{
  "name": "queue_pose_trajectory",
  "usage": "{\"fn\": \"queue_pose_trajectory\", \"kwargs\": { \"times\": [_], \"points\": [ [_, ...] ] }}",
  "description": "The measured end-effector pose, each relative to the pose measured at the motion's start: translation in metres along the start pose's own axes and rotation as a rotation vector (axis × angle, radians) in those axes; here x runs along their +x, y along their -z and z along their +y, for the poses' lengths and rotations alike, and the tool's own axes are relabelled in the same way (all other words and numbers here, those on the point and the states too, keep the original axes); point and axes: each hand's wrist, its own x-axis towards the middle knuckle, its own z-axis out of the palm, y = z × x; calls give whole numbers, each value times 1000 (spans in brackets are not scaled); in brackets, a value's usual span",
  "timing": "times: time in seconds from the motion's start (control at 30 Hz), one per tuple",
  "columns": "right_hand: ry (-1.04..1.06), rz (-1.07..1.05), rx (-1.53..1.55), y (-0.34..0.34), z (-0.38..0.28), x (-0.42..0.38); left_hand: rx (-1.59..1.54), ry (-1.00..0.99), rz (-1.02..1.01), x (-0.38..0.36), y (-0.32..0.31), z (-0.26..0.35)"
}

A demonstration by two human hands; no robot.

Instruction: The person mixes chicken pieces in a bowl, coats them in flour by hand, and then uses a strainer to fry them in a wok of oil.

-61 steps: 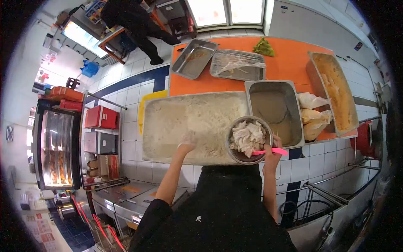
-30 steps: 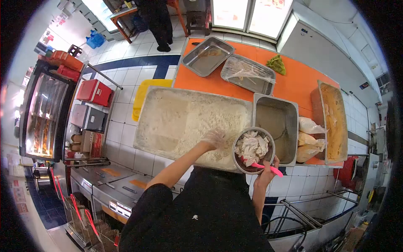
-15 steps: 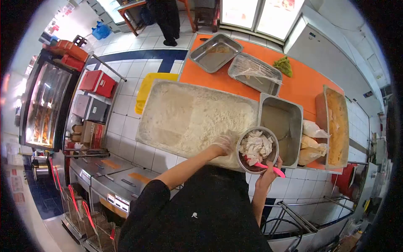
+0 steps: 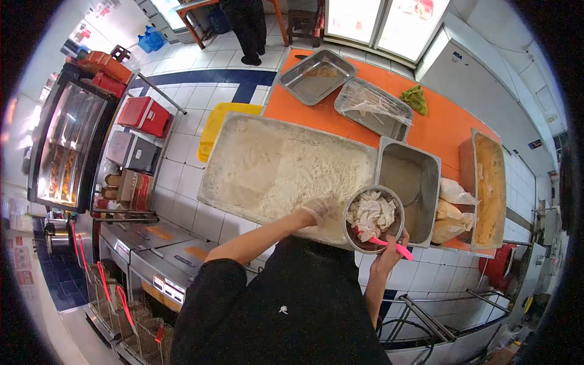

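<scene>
My left hand (image 4: 317, 210), in a clear plastic glove, reaches into the pale flour (image 4: 316, 176) near the front edge of a large metal tray (image 4: 243, 214). Blur and flour obscure its fingers, so their closing cannot be made out. My right hand (image 4: 387, 258) grips the near right rim of a round metal bowl (image 4: 348, 234). Pale, coated-looking pieces (image 4: 372, 213) fill the bowl. A utensil with a pink handle (image 4: 395, 248) rests in it, the handle sticking out over the rim beside my right fingers.
Right of the flour tray stands a deep metal pan (image 4: 426, 182) with cloudy liquid. Beyond are plastic bags (image 4: 453, 210), a long tub (image 4: 490, 182), two metal pans (image 4: 316, 76) and a green cloth (image 4: 415, 99) on the orange table (image 4: 447, 121). A person (image 4: 243, 27) stands at the back.
My left hand has shifted slightly left through the flour, away from the bowl. The right hand and bowl stay nearly in place. The whole view has moved a little.
</scene>
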Motion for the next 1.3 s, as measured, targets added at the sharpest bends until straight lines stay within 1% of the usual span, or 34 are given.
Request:
{"fn": "queue_pose_trajectory", "kwargs": {
  "times": [0.03, 0.1, 0.13, 0.2, 0.23, 0.27, 0.3, 0.33, 0.4, 0.43, 0.47, 0.5, 0.53, 0.6, 0.63, 0.7, 0.73, 0.8, 0.83, 0.9, 0.93, 1.0, 1.03, 1.1, 1.13, 1.2, 1.27, 1.3],
  "points": [
    [9, 4, -4, 1, 0, 2, 0, -5, 1, 0, 20, 5],
    [25, -5, -16, 5, 3, 7, 111, 311, -257, -9, 76, 24],
    [35, -21, -32, 8, 6, 6, 115, 301, -269, -18, 76, 9],
    [40, 6, -25, 10, 9, 6, 201, 394, -80, -32, 55, -29],
    [44, 15, -19, 9, 9, 7, 199, 401, -75, -34, 39, -41],
    [42, 2, -21, 7, 8, 7, 313, 372, -16, -38, 21, -52],
    [14, -8, -13, 5, 3, 5, 425, 343, 43, -41, 12, -56],
    [-11, -18, -5, 4, 1, 5, 423, 352, 52, -35, 24, -43],
    [2, -26, -17, 6, 1, 6, 65, 462, -245, -14, 54, -7],
    [18, -23, -19, 6, 2, 7, 60, 467, -238, -6, 80, 17],
    [18, -27, -22, 5, 3, 8, -82, 531, -216, 0, 108, 42],
    [23, -22, -30, 5, 3, 8, -225, 592, -195, 6, 120, 55],
    [28, -17, -39, 5, 3, 7, -231, 592, -195, 11, 100, 45],
    [15, -14, -48, 4, 2, 6, 313, 318, 92, 19, 34, 4],
    [3, -9, -47, 4, 0, 6, 304, 319, 97, 24, 19, -11],
    [17, -10, -49, 5, 2, 7, 322, 291, -230, 37, 7, -35],
    [25, -5, -42, 4, 3, 7, 322, 292, -229, 36, 21, -21],
    [16, -8, -38, 1, -1, 6, 270, 125, -215, 37, 50, 10],
    [8, -8, -33, 0, -1, 5, 271, 128, -216, 39, 57, 21],
    [16, -7, -45, 5, 5, 8, 337, 239, -137, 45, 55, 44],
    [28, -9, -60, 7, 7, 11, 334, 245, -132, 45, 37, 40],
    [31, -18, -71, 9, 6, 13, 383, -85, 325, 45, -13, 17],
    [32, -16, -76, 8, 6, 12, 387, -76, 329, 45, -18, 19],
    [4, -22, -77, 6, 3, 10, 378, 161, 28, 41, -20, 20],
    [-16, -20, -83, 5, 1, 9, 380, 165, 27, 39, -15, 16],
    [4, -32, -82, 3, 0, 8, 120, 211, -52, 37, 4, 2],
    [28, -16, -76, 5, 1, 10, 116, 225, -80, 26, 31, -5],
    [32, -23, -66, 7, 3, 11, 99, 281, -105, 16, 43, -11]
  ]
}}
